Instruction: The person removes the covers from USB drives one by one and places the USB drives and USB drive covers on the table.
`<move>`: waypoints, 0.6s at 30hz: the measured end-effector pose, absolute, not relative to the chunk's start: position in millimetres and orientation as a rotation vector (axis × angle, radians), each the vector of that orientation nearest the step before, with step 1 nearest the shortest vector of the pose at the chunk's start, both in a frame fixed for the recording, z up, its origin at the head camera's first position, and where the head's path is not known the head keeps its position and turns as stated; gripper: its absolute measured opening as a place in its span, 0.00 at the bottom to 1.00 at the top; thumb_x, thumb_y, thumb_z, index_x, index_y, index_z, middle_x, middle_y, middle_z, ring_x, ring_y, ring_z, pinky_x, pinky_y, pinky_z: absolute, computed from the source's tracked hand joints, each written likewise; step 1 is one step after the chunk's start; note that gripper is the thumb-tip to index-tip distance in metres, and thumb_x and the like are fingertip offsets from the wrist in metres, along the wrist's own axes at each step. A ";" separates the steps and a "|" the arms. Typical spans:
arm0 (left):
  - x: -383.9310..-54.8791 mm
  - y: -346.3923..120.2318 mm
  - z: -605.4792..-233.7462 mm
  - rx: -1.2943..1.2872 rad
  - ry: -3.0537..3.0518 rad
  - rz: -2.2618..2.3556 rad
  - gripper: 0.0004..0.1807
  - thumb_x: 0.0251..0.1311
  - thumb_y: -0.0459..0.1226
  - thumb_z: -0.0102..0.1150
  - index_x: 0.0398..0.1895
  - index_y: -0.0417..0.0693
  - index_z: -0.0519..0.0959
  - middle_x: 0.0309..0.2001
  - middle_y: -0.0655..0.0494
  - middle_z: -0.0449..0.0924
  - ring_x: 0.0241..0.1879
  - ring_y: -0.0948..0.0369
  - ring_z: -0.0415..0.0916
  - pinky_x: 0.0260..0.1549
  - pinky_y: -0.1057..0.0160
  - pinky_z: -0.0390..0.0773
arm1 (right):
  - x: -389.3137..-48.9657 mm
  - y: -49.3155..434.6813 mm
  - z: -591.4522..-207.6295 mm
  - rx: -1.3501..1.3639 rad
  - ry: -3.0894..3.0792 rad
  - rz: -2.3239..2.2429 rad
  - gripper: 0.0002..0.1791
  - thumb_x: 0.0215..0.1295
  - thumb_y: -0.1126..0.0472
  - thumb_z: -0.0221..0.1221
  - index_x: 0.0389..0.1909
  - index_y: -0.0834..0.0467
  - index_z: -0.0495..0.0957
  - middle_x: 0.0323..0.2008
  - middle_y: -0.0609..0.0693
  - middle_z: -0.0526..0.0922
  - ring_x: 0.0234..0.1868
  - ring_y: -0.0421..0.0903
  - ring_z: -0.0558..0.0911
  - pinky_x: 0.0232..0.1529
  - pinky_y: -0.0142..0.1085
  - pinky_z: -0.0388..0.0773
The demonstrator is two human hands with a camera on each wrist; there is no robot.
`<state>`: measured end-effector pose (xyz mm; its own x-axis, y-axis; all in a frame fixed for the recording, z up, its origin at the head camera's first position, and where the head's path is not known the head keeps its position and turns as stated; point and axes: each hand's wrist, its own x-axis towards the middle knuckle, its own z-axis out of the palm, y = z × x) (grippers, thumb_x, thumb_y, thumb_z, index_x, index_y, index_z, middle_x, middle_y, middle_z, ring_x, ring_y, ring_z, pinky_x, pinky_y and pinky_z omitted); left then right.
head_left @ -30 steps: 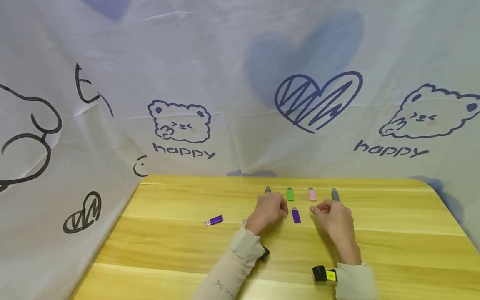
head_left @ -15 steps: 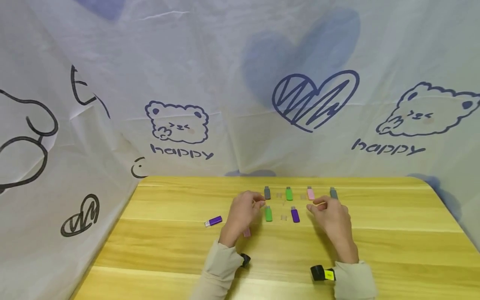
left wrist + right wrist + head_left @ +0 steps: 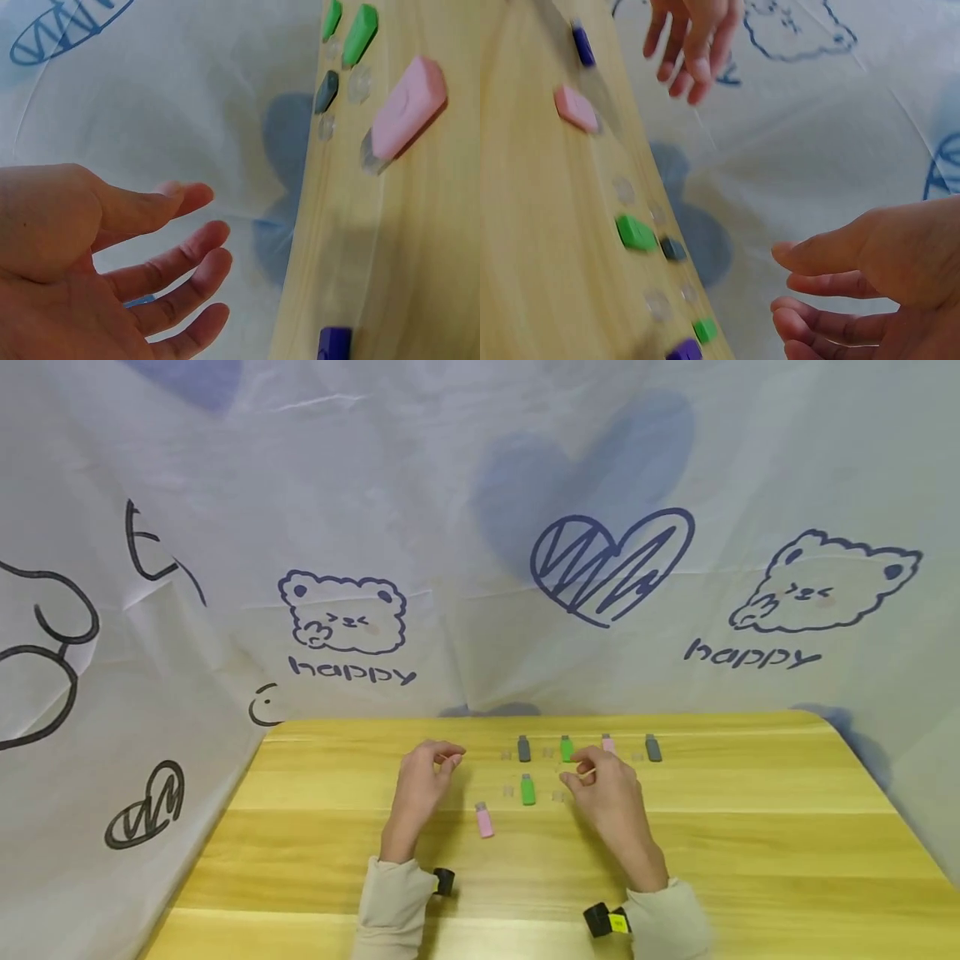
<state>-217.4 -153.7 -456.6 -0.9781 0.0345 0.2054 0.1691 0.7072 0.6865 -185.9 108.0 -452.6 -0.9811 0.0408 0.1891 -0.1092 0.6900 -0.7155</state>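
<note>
My left hand [image 3: 420, 789] hovers over the left of the table with loosely bent fingers and holds nothing. Below it a purple USB stick [image 3: 335, 345] shows at the bottom of the left wrist view; the hand hides it in the head view. A pink USB stick [image 3: 484, 821] lies to its right, with a green one [image 3: 528, 791] beyond. My right hand [image 3: 611, 797] hangs above the table, thumb and fingers slightly bent, nothing visible between them. Beneath it sits another purple USB stick [image 3: 685, 351], covered in the head view. Clear caps [image 3: 508, 792] lie beside several sticks.
Along the far edge of the wooden table [image 3: 300, 860] stands a row of USB sticks: dark grey [image 3: 523, 749], green [image 3: 566, 749], pink [image 3: 608, 742] and grey [image 3: 653, 748]. A printed white cloth [image 3: 480, 543] hangs behind and at the left.
My left hand has moved left, off the green and pink sticks, to above the left purple stick. The right hand has shifted slightly left in view, now covering the other purple stick.
</note>
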 end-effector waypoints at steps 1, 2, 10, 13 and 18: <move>-215.9 -158.1 -456.7 -0.150 -2.737 -1.127 0.07 0.69 0.32 0.64 0.45 0.42 0.89 0.46 0.48 0.85 0.44 0.51 0.79 0.40 0.51 0.80 | -184.9 100.9 -453.5 0.085 -2.705 1.175 0.15 0.62 0.63 0.72 0.48 0.66 0.84 0.36 0.53 0.84 0.34 0.48 0.84 0.37 0.46 0.82; -214.6 -162.3 -457.0 -0.139 -2.737 -1.127 0.07 0.69 0.32 0.64 0.45 0.43 0.89 0.47 0.47 0.85 0.44 0.50 0.79 0.40 0.50 0.80 | -183.7 94.0 -454.6 0.108 -2.704 1.181 0.15 0.62 0.63 0.72 0.47 0.65 0.84 0.35 0.53 0.84 0.33 0.47 0.83 0.37 0.45 0.82; -212.2 -184.8 -457.6 -0.101 -2.716 -1.202 0.09 0.69 0.31 0.64 0.49 0.41 0.87 0.59 0.39 0.79 0.54 0.41 0.77 0.51 0.41 0.78 | -169.0 49.4 -467.7 0.245 -2.733 1.159 0.14 0.58 0.67 0.74 0.44 0.63 0.84 0.32 0.51 0.81 0.32 0.45 0.79 0.32 0.38 0.76; -213.0 -189.6 -457.2 -0.066 -2.710 -1.224 0.10 0.69 0.31 0.63 0.50 0.42 0.87 0.59 0.39 0.79 0.56 0.41 0.77 0.53 0.41 0.77 | -164.5 34.9 -472.8 0.322 -2.760 1.128 0.16 0.57 0.66 0.75 0.45 0.65 0.84 0.32 0.52 0.81 0.30 0.43 0.76 0.30 0.35 0.75; -215.0 -192.8 -455.2 -0.066 -2.705 -1.233 0.10 0.70 0.32 0.62 0.50 0.42 0.87 0.57 0.40 0.81 0.55 0.43 0.78 0.53 0.41 0.77 | -162.1 12.9 -476.4 0.378 -2.818 1.044 0.16 0.60 0.63 0.73 0.46 0.65 0.83 0.36 0.55 0.82 0.33 0.48 0.80 0.32 0.40 0.79</move>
<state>-215.0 -192.8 -455.2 -0.9850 -0.0294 0.1702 0.1092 0.6578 0.7453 -162.1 12.9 -476.4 -0.9626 -0.1930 0.1900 -0.2702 0.7319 -0.6255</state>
